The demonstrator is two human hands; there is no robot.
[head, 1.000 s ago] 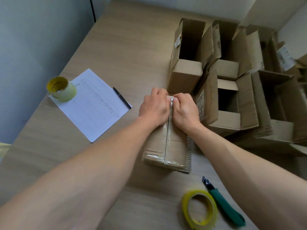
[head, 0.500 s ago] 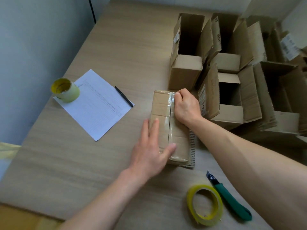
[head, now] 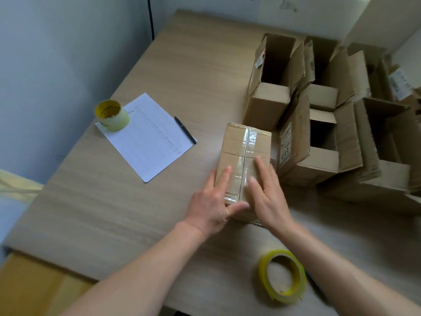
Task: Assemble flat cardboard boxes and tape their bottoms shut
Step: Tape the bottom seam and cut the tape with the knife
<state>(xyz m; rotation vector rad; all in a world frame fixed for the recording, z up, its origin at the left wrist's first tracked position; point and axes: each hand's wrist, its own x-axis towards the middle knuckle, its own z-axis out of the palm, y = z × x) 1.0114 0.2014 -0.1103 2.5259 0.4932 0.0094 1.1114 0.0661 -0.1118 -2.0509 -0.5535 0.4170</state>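
Wood-grain laminate covers the table, which carries everything in view. Largest on it is the cluster of assembled open boxes crowding the far right side, their top flaps standing up. Just left of them, and touching or nearly touching the nearest one, sits the box being worked, bottom face up, with a strip of clear tape running along the centre seam from the far edge to the near one. A sheet of paper lies well to the left with a pen at its right edge and a part-used tape roll standing on its far corner. The left hand lies flat with straight fingers on the near left half of the bottom, thumb pressing the near edge; the right hand lies flat and straight-fingered on the near right half. Neither grips anything. A yellow tape roll rests near the table's front edge, by the right forearm. The step looks like pressing the tape down: it would go best with firm, even palm pressure stroked outward from the seam, rubbing the ends over the edges so they bond, and keeping the flaps level so no gap opens.
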